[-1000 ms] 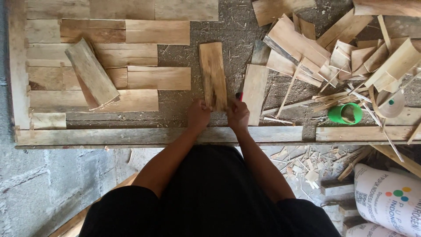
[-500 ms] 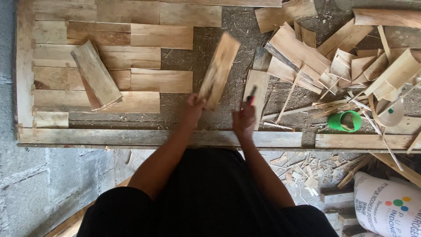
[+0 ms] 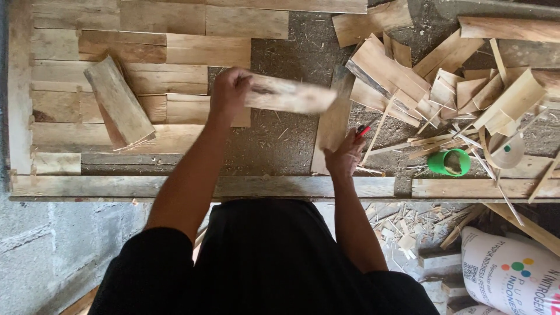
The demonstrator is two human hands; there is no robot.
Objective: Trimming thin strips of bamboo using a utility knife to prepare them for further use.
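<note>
Broadly, the work looks about half done, judging by the frame (image 3: pixel 198 186): its left part is filled with laid wooden slats (image 3: pixel 146 52) set edge to edge in rows, while the middle and right part shows bare, gritty ground (image 3: pixel 280 134) strewn with splinters. The rows end in a stepped edge near the centre, so the open gaps lie just right of those ends. One thick block (image 3: pixel 119 99) lies tilted on top of the laid rows, not fitted in.

To the right, a loose heap of offcuts (image 3: pixel 443 76) crowds the ground, with thin strips sticking out toward the bare patch. That side gives little room; the free room is the bare strip between the stepped edge and the heap, bounded below by the long front rail of the frame.

A single plank (image 3: pixel 332 125) lies flat on the bare patch, touching the right hand (image 3: pixel 345 156), which curls around a red-tipped tool (image 3: pixel 364 129). The left hand (image 3: pixel 230 90) grips one end of a short board (image 3: pixel 289 93), held in the air, blurred, roughly level, above the gap beside the laid rows.

A green tape roll (image 3: pixel 449 162) sits near the heap's lower edge, well clear of both hands.
</note>
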